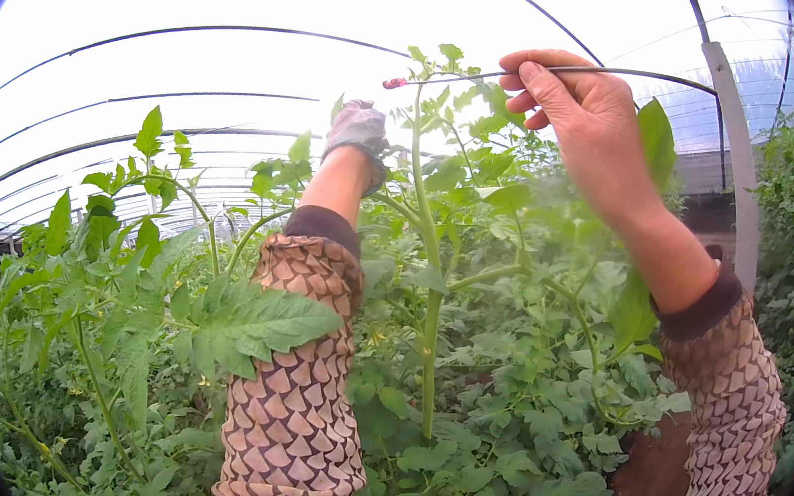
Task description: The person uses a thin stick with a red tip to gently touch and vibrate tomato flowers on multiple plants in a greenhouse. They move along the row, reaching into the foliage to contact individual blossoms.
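Note:
My right hand [583,102], bare, pinches a thin dark rod [473,77] between thumb and fingers. The rod points left, and its red tip [395,84] is beside the top of a tall tomato plant, near its thick green stem [428,229]. My left hand [357,128], in a thin greyish glove, is raised just left of that stem among the upper leaves. Its fingers look curled, but what they hold, if anything, is hidden by the back of the hand and the glare. Both forearms wear scale-patterned sleeves; a large tomato leaf [265,325] lies across the left one.
Dense tomato plants [75,347] with some yellow flowers surround my arms. A pale post [735,154] stands to the right, with more plants beyond it. Dark greenhouse hoops [192,29] arch overhead under bright film. Brown soil [650,466] shows at the lower right.

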`<state>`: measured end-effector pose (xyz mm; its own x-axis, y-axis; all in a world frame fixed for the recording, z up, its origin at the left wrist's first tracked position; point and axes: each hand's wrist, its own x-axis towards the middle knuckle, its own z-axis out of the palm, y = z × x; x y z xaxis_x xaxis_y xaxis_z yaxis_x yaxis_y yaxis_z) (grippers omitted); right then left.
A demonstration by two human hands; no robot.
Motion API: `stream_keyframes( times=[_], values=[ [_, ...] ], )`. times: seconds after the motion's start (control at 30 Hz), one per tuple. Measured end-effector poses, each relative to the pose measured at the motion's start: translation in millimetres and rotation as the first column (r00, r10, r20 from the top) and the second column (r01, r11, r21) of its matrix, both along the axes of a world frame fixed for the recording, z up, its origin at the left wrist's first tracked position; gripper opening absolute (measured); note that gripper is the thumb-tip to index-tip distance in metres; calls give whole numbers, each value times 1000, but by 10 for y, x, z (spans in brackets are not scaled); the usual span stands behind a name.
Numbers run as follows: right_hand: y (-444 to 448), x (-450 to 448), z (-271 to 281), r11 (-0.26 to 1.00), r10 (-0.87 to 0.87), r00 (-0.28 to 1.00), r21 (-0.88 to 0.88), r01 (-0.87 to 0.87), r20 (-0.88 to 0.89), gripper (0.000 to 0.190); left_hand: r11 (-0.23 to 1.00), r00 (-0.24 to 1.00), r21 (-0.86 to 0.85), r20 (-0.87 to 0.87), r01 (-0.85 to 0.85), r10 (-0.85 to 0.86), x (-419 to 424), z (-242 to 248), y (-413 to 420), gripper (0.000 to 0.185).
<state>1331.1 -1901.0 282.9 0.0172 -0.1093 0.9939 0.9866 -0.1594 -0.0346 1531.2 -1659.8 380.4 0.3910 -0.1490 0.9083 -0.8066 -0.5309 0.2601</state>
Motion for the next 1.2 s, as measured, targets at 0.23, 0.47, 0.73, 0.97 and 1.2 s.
stream_keyframes(
  times=[0.23,0.47,0.73,0.97,1.2],
  values=[
    [-123,104,-47,998,-53,998,20,54,-39,21,822,859,-528,-301,210,-413,-634,-288,-561,33],
    [-131,135,-41,1000,-11,999,16,11,-38,21,800,929,-571,-165,183,-331,-734,-330,-500,29],
    [-165,193,-63,1000,-9,999,4,9,-38,21,758,918,-607,-113,239,-380,-786,-376,-573,43],
    [-180,265,-83,1000,-13,999,-5,12,-46,21,736,911,-623,-88,265,-402,-771,-415,-599,43],
    [-187,308,-84,1000,-7,1000,-18,6,-23,21,745,920,-616,-82,256,-384,-737,-414,-571,48]
  ],
)
